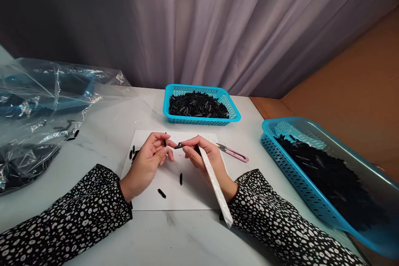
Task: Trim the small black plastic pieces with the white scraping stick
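Note:
Over a white sheet (193, 195), my left hand (148, 162) is closed, with a small narrow black piece (165, 142) held between its fingers. My right hand (208, 160) is closed around a long, thin stick wrapped in white (215, 185), which slants down toward the wrist. Between the fingertips of both hands is another small black piece (178, 146), at the right thumb and forefinger; the left forefinger reaches to its other end. Two loose black pieces, one upright (181, 179) and one slanted (161, 193), lie on the sheet below. Several more sit left of my left hand.
Pink-handled thread snips (235, 153) lie to the right of the sheet. A blue basket (202, 121) heaped with black pieces stands at the back, and a larger blue basket (289, 187) of them at right. Clear plastic bags (59, 87) with dark contents cover the left side.

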`<state>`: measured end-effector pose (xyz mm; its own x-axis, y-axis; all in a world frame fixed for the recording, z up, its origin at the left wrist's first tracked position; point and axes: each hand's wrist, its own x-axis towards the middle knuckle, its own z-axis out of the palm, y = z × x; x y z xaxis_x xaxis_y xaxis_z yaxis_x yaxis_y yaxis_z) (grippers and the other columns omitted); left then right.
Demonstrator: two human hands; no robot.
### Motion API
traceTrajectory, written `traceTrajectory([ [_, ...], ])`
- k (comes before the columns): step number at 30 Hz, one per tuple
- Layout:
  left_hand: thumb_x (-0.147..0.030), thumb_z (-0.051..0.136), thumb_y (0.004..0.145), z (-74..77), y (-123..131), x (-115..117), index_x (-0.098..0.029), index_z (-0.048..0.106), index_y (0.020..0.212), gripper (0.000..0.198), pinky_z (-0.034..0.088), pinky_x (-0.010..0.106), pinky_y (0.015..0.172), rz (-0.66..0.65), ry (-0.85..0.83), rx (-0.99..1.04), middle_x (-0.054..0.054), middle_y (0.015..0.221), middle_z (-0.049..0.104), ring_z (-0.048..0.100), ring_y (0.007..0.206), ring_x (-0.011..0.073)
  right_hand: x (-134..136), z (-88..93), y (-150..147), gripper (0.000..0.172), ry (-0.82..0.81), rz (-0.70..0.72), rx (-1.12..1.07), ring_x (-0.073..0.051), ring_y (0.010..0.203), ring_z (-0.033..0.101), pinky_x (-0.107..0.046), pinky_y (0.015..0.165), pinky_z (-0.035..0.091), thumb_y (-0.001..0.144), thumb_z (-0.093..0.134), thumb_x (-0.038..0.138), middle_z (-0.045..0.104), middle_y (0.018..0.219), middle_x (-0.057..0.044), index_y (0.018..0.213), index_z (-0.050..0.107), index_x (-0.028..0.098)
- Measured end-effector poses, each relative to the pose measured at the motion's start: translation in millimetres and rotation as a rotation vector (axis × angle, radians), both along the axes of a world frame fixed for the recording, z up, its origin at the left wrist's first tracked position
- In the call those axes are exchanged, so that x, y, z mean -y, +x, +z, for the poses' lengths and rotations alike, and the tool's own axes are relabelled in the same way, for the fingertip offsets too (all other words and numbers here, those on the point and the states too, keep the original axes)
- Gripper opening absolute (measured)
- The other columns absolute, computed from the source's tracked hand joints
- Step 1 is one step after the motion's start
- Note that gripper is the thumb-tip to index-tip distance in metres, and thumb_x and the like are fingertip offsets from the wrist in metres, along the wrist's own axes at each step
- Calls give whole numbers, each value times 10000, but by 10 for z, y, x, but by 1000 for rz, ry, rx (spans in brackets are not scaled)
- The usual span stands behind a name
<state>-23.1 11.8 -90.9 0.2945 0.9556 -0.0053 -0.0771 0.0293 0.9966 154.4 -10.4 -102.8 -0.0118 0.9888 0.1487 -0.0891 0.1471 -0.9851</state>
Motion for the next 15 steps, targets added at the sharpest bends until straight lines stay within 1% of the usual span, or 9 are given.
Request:
traceTrajectory([
  [2, -243, 626, 894, 17, 7, 2, -230, 537, 1077, 204, 354, 270, 566, 2, -38, 33, 7, 922, 688, 601, 649, 127, 3, 16, -3, 217, 3, -2, -2, -113, 543, 427, -255, 487, 318, 843, 729, 412, 567, 638, 27, 890, 688, 203],
  [5, -278, 618, 915, 33, 7, 7, -220, 551, 1076, 183, 381, 272, 606, -37, -61, 32, -24, 715, 655, 591, 653, 143, 5, 37, -8, 219, -6, -2, -12, -110, 527, 401, -258, 480, 300, 841, 735, 418, 557, 631, 30, 890, 687, 210],
  [7, -319, 614, 925, 38, 4, 11, -207, 581, 1088, 200, 396, 278, 627, -56, -69, 15, -28, 655, 631, 575, 649, 148, 8, 45, -8, 232, -20, 0, -24, -108, 519, 384, -260, 473, 282, 838, 739, 433, 551, 634, 30, 882, 686, 212],
  [9, -363, 616, 927, 44, 2, 14, -196, 594, 1128, 263, 394, 284, 614, -59, -86, 3, -4, 722, 670, 550, 613, 137, 12, 45, -5, 264, -36, 3, -30, -106, 513, 367, -259, 463, 259, 837, 737, 467, 546, 632, 28, 870, 681, 211],
  [11, -388, 621, 924, 50, 0, 17, -194, 576, 1174, 320, 387, 285, 593, -59, -98, 4, 20, 808, 711, 528, 581, 124, 17, 41, -1, 302, -53, 5, -27, -105, 510, 351, -257, 454, 242, 843, 724, 506, 537, 624, 26, 851, 674, 208],
  [12, -392, 624, 924, 53, 0, 19, -199, 560, 1178, 325, 385, 283, 590, -59, -99, 9, 21, 817, 723, 522, 573, 122, 20, 39, 1, 320, -59, 7, -26, -104, 508, 343, -256, 451, 237, 845, 718, 523, 531, 619, 26, 840, 670, 207],
  [15, -398, 626, 931, 58, -1, 26, -217, 525, 1076, 253, 393, 281, 606, -50, -85, 13, 16, 819, 752, 514, 560, 114, 20, 44, 0, 351, -72, 8, -43, -100, 506, 330, -252, 448, 223, 844, 712, 548, 517, 610, 31, 817, 656, 202],
])
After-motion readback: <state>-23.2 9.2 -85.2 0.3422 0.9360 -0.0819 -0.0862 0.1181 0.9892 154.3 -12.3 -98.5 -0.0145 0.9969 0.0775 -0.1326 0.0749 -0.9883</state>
